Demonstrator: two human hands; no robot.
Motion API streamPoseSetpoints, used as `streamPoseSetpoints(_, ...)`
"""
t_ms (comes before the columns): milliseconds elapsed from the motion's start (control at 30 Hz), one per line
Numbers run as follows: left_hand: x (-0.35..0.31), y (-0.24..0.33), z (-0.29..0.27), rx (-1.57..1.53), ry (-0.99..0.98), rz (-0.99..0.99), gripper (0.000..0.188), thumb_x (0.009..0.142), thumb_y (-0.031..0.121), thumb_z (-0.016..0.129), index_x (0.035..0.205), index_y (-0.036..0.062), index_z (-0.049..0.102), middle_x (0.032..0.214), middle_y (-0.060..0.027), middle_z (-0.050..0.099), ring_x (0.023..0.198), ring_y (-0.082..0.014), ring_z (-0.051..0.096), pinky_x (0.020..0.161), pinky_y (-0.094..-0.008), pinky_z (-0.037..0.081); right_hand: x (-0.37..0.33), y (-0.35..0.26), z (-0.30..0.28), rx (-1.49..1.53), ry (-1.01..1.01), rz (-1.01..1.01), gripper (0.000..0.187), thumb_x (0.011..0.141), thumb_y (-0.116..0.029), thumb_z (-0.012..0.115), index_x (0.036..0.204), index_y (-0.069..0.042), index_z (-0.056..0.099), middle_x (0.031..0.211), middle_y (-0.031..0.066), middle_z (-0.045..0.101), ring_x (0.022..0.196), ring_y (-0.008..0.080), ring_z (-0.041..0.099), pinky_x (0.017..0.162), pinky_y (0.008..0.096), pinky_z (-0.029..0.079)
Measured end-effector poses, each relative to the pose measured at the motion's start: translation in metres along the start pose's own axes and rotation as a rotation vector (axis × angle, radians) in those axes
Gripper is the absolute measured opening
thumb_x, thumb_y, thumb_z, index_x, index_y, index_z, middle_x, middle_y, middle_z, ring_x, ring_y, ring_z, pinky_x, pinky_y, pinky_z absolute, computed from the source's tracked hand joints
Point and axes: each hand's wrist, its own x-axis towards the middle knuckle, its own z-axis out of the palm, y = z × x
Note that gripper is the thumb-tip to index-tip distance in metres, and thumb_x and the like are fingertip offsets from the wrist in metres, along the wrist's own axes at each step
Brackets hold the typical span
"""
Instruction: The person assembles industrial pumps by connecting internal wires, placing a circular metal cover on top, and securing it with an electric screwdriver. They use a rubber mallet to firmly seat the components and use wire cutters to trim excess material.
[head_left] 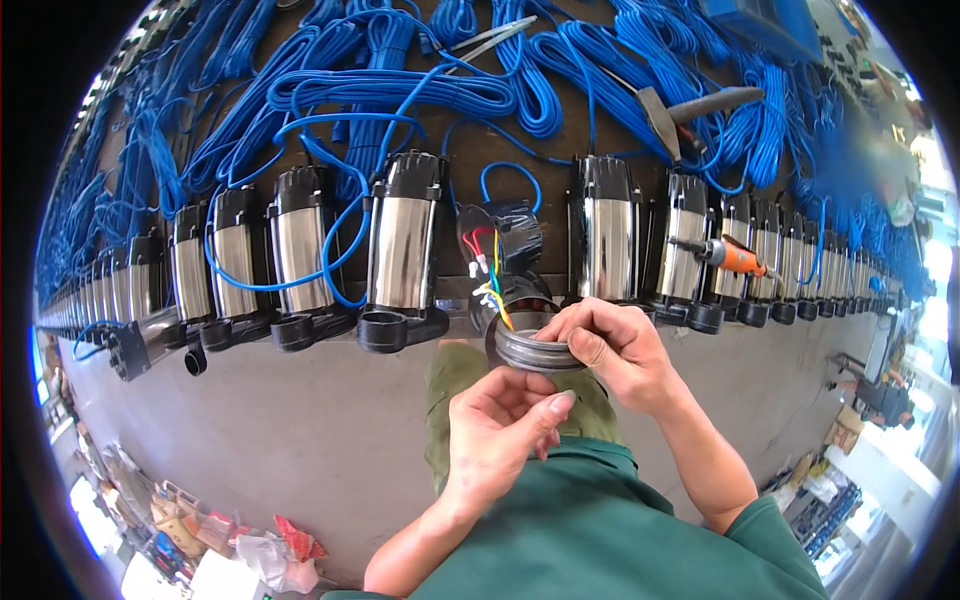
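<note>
An opened pump motor (545,361) lies on its side at the bench edge in front of me, its round metal rim facing me. Yellow, red, blue and green wires with white connectors (484,268) come up out of it beside the black end cap (517,233). My right hand (617,352) grips the right side of the rim between thumb and fingers. Just below the rim is my left hand (503,425), fingers curled and thumb bent toward them. Whatever the left fingers may hold is hidden.
Silver and black pumps (403,245) stand in a row along the bench on both sides. Behind them lie coiled blue cables (390,92), a hammer (690,112) and scissors (492,40). An orange power screwdriver (733,257) rests across pumps at right. Bags (270,556) sit at lower left.
</note>
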Motion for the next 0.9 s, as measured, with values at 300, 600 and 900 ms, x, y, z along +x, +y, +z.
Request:
streamPoseSetpoints(300,0.007,0.009,0.018,-0.114,0.089,-0.077,0.017,0.098,0.010,0.069,0.098,-0.0062,0.065,0.070,-0.0154,0.068,0.044,-0.0151,0.058,0.038,-0.0243,0.043,0.008,0.008,-0.007,-0.031,0.005,-0.093,0.017,0.101,-0.017,0.066,0.106,-0.004,0.075,0.091,0.0111,0.076,0.081,0.0258,0.072,0.074,0.0337,0.054)
streamPoseSetpoints(600,0.001,0.013,0.016,-0.233,0.078,-0.026,0.028,0.104,0.017,0.055,0.099,-0.0093,0.065,0.075,-0.0208,0.068,0.051,-0.0202,0.061,0.043,-0.0272,0.047,0.020,0.012,-0.019,0.049,-0.108,-0.080,0.021,0.102,-0.016,0.064,0.110,-0.001,0.076,0.089,0.0130,0.075,0.077,0.0235,0.070,0.072,0.0334,0.053)
streamPoseSetpoints(900,0.001,0.008,0.015,-0.373,0.078,-0.016,0.024,0.103,0.018,0.057,0.097,-0.0047,0.061,0.078,-0.0185,0.067,0.056,-0.0195,0.062,0.045,-0.0283,0.047,0.020,0.022,-0.025,0.273,-0.200,-0.090,0.025,0.105,-0.015,0.059,0.117,0.002,0.074,0.104,0.0136,0.077,0.094,0.0185,0.071,0.086,0.0309,0.053)
